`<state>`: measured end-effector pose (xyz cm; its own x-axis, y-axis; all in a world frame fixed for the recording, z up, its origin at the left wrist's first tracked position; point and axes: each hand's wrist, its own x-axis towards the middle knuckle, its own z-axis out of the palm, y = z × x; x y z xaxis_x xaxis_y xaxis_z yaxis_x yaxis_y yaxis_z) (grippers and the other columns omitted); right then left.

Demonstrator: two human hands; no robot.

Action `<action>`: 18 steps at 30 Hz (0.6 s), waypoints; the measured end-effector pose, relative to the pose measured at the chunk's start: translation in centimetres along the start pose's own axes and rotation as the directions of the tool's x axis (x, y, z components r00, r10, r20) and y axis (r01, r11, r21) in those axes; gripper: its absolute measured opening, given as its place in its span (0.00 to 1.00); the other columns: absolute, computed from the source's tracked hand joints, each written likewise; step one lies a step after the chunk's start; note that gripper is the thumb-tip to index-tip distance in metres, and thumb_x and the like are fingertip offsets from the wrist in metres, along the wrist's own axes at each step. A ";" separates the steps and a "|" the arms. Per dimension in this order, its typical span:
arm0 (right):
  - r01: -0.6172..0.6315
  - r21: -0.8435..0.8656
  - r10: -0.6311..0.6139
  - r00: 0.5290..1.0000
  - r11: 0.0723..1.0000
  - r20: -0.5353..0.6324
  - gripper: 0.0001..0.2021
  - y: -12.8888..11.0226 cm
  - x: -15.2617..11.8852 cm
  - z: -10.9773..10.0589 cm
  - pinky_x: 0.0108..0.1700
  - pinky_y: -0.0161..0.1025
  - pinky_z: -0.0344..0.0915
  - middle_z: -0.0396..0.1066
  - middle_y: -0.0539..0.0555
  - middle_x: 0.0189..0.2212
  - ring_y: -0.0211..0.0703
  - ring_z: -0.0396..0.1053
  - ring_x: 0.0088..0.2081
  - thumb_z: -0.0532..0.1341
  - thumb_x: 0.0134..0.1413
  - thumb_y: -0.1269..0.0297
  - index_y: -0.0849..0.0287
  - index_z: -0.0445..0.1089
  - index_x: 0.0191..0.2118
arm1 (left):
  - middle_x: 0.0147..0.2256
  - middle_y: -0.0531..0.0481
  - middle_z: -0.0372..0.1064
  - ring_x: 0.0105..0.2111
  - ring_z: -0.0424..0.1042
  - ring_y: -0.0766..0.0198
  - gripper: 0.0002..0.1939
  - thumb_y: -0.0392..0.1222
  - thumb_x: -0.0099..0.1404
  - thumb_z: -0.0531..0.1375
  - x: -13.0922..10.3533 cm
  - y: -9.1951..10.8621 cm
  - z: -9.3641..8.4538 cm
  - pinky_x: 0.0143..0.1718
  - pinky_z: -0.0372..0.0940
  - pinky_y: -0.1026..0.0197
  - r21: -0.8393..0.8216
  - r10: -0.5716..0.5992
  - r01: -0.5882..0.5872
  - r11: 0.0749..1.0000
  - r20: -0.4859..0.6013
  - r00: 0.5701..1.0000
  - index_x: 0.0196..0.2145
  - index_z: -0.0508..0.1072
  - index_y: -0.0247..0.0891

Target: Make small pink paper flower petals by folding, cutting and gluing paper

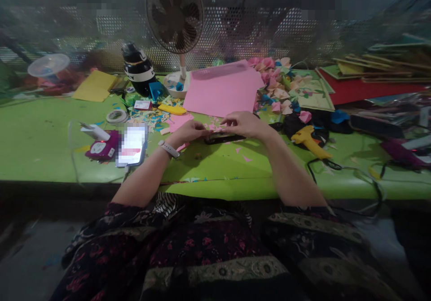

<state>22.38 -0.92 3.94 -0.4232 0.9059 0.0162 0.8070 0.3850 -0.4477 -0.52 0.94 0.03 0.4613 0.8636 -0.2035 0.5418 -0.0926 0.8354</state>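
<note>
Over the green table, my left hand (191, 131), with a pale watch on its wrist, has its fingers drawn together. Facing it, my right hand (245, 124) has bent fingers pressed close. Small pink paper scraps (215, 125) lie around both sets of fingertips, and what the fingers pinch is too small to make out. Just under the hands lies a dark, loop-edged object (226, 138), partly covered; its kind does not show. Beyond them rests a large pink paper sheet (222, 88). A cut pink piece (178, 122) lies left of the fingers.
To the left are a lit phone (133, 144), a purple power strip (104, 147), a tape roll (116, 116) and a yellow cutter (172, 109). A black bottle (138, 70) and fan (175, 14) stand behind. Folded paper flowers (278, 85) and a yellow glue gun (311, 141) lie right.
</note>
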 end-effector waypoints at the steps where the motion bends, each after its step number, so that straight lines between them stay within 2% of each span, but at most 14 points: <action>1: -0.016 -0.012 0.016 1.000 1.000 -0.024 0.17 0.3 -0.3 -0.6 0.39 0.39 0.61 0.78 0.57 0.39 0.46 0.71 0.38 0.64 0.56 0.54 0.59 0.79 0.46 | 0.20 0.50 0.66 0.19 0.56 0.70 0.18 0.54 0.62 0.65 0.0 0.0 0.0 0.22 0.47 0.63 0.009 -0.003 0.003 1.000 -0.005 1.000 0.25 0.77 0.35; 5: -0.162 -0.100 0.142 0.973 0.982 -0.183 0.19 2.5 -1.6 -3.4 0.39 0.40 0.61 0.78 0.58 0.38 0.48 0.71 0.38 0.62 0.58 0.50 0.58 0.79 0.44 | 0.23 0.48 0.71 0.19 0.58 0.70 0.19 0.54 0.64 0.64 0.0 0.2 0.2 0.22 0.49 0.63 0.008 -0.050 0.051 0.999 -0.005 0.999 0.25 0.77 0.35; 8: -0.354 -0.184 0.277 0.898 0.917 -0.343 0.16 4.7 -2.5 -5.1 0.39 0.42 0.61 0.78 0.59 0.38 0.51 0.72 0.39 0.61 0.58 0.53 0.59 0.79 0.41 | 0.23 0.47 0.73 0.20 0.62 0.69 0.18 0.52 0.65 0.63 -0.1 0.2 0.3 0.23 0.53 0.64 -0.041 -0.031 0.031 0.999 -0.004 1.000 0.25 0.75 0.35; 10: -0.414 -0.195 0.333 0.878 0.889 -0.344 0.14 5.9 -3.1 -6.0 0.39 0.42 0.61 0.78 0.59 0.36 0.52 0.72 0.39 0.61 0.58 0.55 0.59 0.79 0.38 | 0.23 0.48 0.73 0.21 0.64 0.69 0.16 0.51 0.64 0.65 -0.2 0.1 0.5 0.24 0.55 0.65 -0.069 -0.002 -0.001 0.998 -0.032 0.999 0.27 0.75 0.34; 12: -0.425 -0.180 0.357 0.879 0.887 -0.315 0.13 6.8 -3.9 -6.7 0.38 0.41 0.61 0.78 0.58 0.35 0.51 0.73 0.38 0.61 0.57 0.56 0.59 0.79 0.36 | 0.23 0.49 0.72 0.22 0.66 0.68 0.16 0.51 0.61 0.67 -0.2 -0.1 0.5 0.25 0.55 0.65 -0.082 0.029 -0.034 0.996 -0.061 0.998 0.34 0.76 0.34; 13: -0.437 -0.168 0.369 0.871 0.884 -0.323 0.13 7.2 -4.3 -7.0 0.38 0.41 0.61 0.78 0.57 0.34 0.50 0.73 0.38 0.61 0.57 0.55 0.59 0.79 0.36 | 0.24 0.50 0.72 0.22 0.66 0.68 0.18 0.50 0.58 0.69 -0.2 -0.2 0.6 0.25 0.55 0.65 -0.079 0.053 -0.058 0.995 -0.069 0.996 0.40 0.76 0.34; 15: -0.503 -0.162 0.418 0.826 0.849 -0.377 0.15 8.2 -5.0 -7.4 0.36 0.40 0.60 0.78 0.58 0.35 0.50 0.73 0.37 0.60 0.58 0.53 0.60 0.78 0.37 | 0.25 0.52 0.71 0.23 0.66 0.68 0.27 0.49 0.54 0.72 -0.2 -0.4 0.7 0.25 0.54 0.65 -0.038 0.119 -0.122 0.992 -0.068 0.991 0.49 0.75 0.35; 17: -0.582 -0.190 0.485 0.784 0.790 -0.386 0.17 9.5 -5.3 -7.4 0.34 0.40 0.59 0.78 0.59 0.33 0.50 0.72 0.36 0.60 0.58 0.52 0.60 0.78 0.34 | 0.26 0.51 0.72 0.25 0.66 0.67 0.29 0.48 0.53 0.72 -0.1 -0.5 0.9 0.26 0.54 0.65 0.035 0.186 -0.185 0.982 -0.036 0.982 0.51 0.76 0.36; 18: -0.594 -0.218 0.504 0.787 0.775 -0.355 0.17 10.3 -5.3 -7.2 0.34 0.40 0.59 0.77 0.58 0.31 0.50 0.72 0.34 0.60 0.58 0.51 0.60 0.78 0.32 | 0.26 0.51 0.72 0.25 0.66 0.67 0.27 0.48 0.54 0.72 0.0 -0.6 1.0 0.27 0.55 0.65 0.075 0.204 -0.202 0.976 -0.019 0.979 0.50 0.78 0.36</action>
<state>35.88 -0.48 5.68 0.2195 0.9700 0.1049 0.9661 -0.2012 -0.1618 -0.11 0.48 -0.95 0.5487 0.8358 -0.0189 0.4887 -0.3023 0.8184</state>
